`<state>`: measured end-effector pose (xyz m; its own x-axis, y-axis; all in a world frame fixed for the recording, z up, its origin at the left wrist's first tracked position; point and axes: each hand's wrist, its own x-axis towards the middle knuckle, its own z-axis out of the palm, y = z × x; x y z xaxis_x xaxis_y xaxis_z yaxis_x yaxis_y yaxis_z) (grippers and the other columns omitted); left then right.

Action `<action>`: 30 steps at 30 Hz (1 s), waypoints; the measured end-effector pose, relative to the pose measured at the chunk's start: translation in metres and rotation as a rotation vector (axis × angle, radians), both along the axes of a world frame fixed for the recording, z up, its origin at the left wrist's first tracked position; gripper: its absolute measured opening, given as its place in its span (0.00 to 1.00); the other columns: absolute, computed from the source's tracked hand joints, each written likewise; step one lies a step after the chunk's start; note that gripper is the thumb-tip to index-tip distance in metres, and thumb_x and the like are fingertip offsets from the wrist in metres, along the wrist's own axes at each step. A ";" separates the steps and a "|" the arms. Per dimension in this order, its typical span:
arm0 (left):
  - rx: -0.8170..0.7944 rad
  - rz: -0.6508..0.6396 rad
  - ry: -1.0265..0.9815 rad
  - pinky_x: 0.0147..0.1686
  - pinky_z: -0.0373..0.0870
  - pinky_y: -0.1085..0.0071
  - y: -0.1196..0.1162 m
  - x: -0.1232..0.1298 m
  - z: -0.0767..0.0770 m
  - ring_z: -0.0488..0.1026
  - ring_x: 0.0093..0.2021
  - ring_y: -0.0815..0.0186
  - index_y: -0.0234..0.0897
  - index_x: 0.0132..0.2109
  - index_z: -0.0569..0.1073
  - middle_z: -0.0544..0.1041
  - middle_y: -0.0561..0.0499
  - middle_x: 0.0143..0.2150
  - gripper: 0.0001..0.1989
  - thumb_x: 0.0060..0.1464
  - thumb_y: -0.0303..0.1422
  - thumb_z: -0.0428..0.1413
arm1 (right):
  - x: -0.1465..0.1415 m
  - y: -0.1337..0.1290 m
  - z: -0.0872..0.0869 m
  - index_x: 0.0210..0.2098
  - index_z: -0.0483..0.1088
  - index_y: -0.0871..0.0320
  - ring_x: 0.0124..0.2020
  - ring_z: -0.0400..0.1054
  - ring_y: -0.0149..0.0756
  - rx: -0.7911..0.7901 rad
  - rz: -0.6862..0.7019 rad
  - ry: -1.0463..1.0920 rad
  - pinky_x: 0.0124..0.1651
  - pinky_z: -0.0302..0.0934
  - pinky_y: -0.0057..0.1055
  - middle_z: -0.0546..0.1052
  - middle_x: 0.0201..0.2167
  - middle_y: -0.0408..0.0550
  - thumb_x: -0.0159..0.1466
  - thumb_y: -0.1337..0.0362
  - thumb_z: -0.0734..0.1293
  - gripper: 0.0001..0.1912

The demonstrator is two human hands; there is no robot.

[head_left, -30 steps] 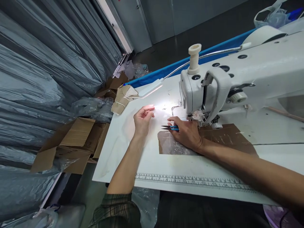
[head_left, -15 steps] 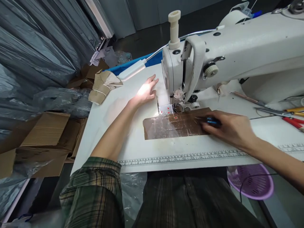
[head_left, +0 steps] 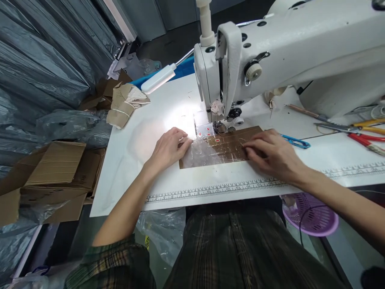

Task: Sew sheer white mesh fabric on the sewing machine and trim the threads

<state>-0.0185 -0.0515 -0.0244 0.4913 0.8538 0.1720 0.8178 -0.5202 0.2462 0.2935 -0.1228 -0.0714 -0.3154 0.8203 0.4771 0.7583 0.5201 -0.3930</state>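
Note:
A brown strip (head_left: 231, 150), shiny like taped card with a clear film over its left part, lies flat below the sewing machine's needle area. My left hand (head_left: 171, 146) rests at the strip's left end, thumb and fingers apart, the fingertips by its upper left corner. Over the strip's right end, my right hand (head_left: 272, 154) has its thumb and fingers pinched together; what is between them, if anything, is hidden. Just beyond that hand lie blue thread snips (head_left: 296, 141), partly covered by it. Red marks dot the metal needle plate (head_left: 205, 130).
The white sewing machine (head_left: 270, 52) stands over the table, with a lamp (head_left: 159, 78) to its left. Scissors with red handles (head_left: 365, 140) lie at right. A tied brown bundle (head_left: 122, 106) sits at the back left corner. A printed ruler (head_left: 210, 190) runs along the front edge.
My left hand has come back towards me, from beside the needle area to the strip's left end. My right hand has let go of the snips, which now lie on the table.

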 end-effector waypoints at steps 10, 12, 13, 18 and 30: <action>0.132 -0.167 0.050 0.44 0.72 0.57 -0.028 0.024 -0.030 0.73 0.46 0.53 0.34 0.49 0.74 0.76 0.38 0.50 0.14 0.63 0.39 0.54 | -0.079 0.007 -0.001 0.35 0.79 0.60 0.40 0.69 0.42 -0.162 -0.008 -0.156 0.42 0.60 0.37 0.77 0.39 0.55 0.70 0.62 0.62 0.15; 0.132 -0.178 0.091 0.42 0.71 0.57 -0.024 0.021 -0.028 0.74 0.46 0.52 0.34 0.50 0.73 0.76 0.38 0.51 0.15 0.63 0.39 0.55 | -0.074 0.003 0.000 0.34 0.78 0.60 0.37 0.69 0.39 -0.173 0.050 -0.122 0.37 0.59 0.34 0.77 0.38 0.54 0.70 0.62 0.61 0.16; 0.122 -0.189 0.107 0.42 0.71 0.57 -0.021 0.019 -0.026 0.74 0.46 0.52 0.34 0.51 0.73 0.76 0.38 0.51 0.15 0.63 0.39 0.55 | -0.069 0.000 0.002 0.34 0.78 0.60 0.36 0.69 0.38 -0.181 0.083 -0.094 0.36 0.59 0.33 0.77 0.37 0.54 0.70 0.62 0.61 0.15; 0.106 -0.215 0.065 0.41 0.70 0.58 0.001 0.024 -0.018 0.74 0.45 0.54 0.35 0.49 0.74 0.76 0.40 0.52 0.13 0.63 0.39 0.54 | -0.042 -0.020 0.016 0.34 0.77 0.60 0.34 0.70 0.36 -0.346 0.239 0.110 0.37 0.64 0.32 0.76 0.35 0.52 0.69 0.63 0.63 0.13; -0.010 -0.243 -0.058 0.35 0.68 0.60 0.071 0.052 -0.033 0.72 0.33 0.59 0.39 0.29 0.73 0.73 0.47 0.34 0.08 0.57 0.30 0.56 | 0.040 -0.069 0.057 0.28 0.80 0.53 0.27 0.73 0.31 -1.130 0.659 0.003 0.27 0.63 0.23 0.78 0.25 0.43 0.60 0.65 0.73 0.04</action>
<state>0.0335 0.0196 -0.0577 0.6723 0.7134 0.1978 0.6531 -0.6973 0.2952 0.3330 -0.1922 -0.0145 -0.8089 0.4589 -0.3675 0.4877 0.1746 -0.8554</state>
